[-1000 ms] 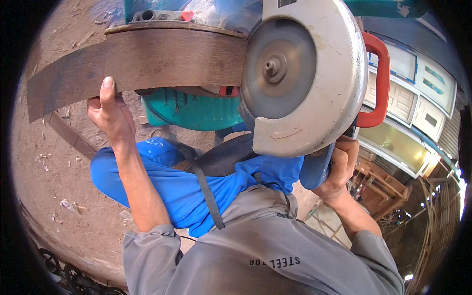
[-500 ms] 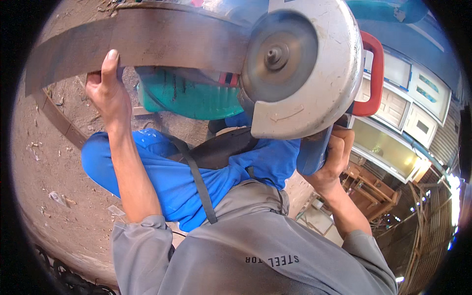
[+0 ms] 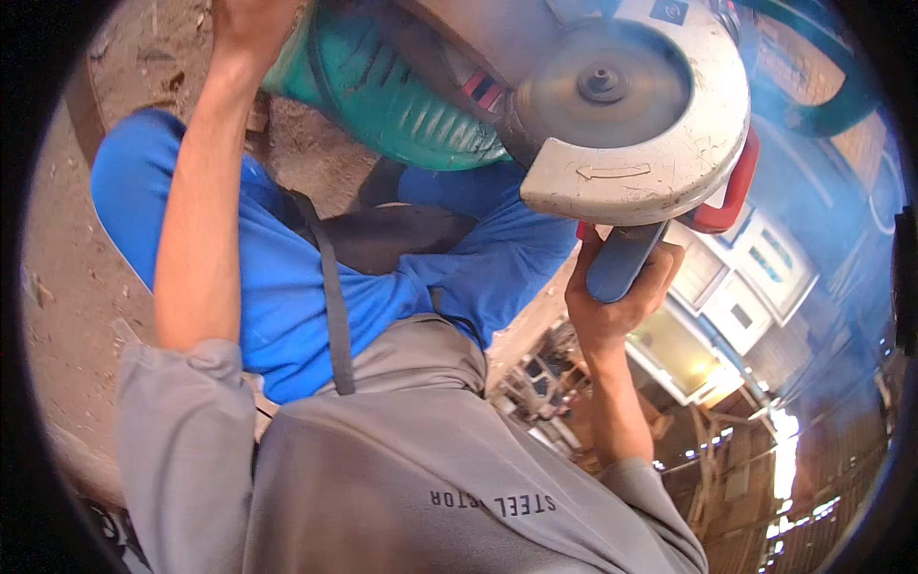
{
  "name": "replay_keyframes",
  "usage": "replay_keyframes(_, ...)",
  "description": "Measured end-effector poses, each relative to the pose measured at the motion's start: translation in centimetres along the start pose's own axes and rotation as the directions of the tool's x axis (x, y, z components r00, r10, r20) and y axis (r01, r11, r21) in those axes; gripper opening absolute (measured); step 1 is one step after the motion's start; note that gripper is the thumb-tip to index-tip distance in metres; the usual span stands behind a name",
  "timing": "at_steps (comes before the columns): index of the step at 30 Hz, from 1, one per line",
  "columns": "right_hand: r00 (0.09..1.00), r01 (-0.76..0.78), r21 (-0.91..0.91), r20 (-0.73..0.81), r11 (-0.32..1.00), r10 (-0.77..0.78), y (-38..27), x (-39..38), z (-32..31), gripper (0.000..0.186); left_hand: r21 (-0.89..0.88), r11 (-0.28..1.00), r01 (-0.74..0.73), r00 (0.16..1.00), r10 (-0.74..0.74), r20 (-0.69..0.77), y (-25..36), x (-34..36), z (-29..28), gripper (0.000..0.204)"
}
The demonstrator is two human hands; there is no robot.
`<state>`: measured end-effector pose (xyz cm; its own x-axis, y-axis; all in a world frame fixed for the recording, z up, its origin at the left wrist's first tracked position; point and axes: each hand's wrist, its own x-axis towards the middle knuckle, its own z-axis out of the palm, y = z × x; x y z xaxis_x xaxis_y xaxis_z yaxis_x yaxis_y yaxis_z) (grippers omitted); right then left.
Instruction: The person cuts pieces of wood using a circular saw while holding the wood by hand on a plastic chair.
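Note:
My right hand (image 3: 622,287) is wrapped around the dark blue grip of a circular power saw (image 3: 631,182). The saw has a scratched white guard, a red side handle and a round blade blurred by spinning. The blade meets the end of a brown board (image 3: 497,33), which runs off the top edge of the view. Bluish smoke hangs around the saw. At the upper left my left hand (image 3: 251,29) is cut off by the edge, its fingers out of sight; I cannot see whether it touches the board.
A ribbed green plastic piece (image 3: 411,120) stands below the board, close to my blue-clothed legs (image 3: 287,316). Bare earth ground (image 3: 72,258) with scraps lies to the left. White panelled doors (image 3: 755,268) and wooden structures are at the right.
The view has shifted, so the saw appears farther right and the board mostly leaves the top. My left hand has gone up to the edge. My right hand keeps its hold on the saw.

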<state>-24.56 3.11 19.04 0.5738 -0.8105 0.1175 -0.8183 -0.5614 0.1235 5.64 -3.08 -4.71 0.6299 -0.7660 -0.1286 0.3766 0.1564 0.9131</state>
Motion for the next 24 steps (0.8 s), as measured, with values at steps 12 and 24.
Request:
replay_keyframes(12,1.0,0.005,-0.082,-0.011,0.997,-0.006,0.6,-1.3,0.7,0.04,0.217,0.975,-0.042,0.999,0.038,0.022,-0.4,0.4,-0.6,0.055)
replay_keyframes(24,0.998,-0.055,-0.029,-0.035,0.998,0.054,0.2,-1.7,1.6,0.04,0.383,0.923,-0.042,0.995,0.071,-0.063,-1.0,0.6,-0.4,0.064)
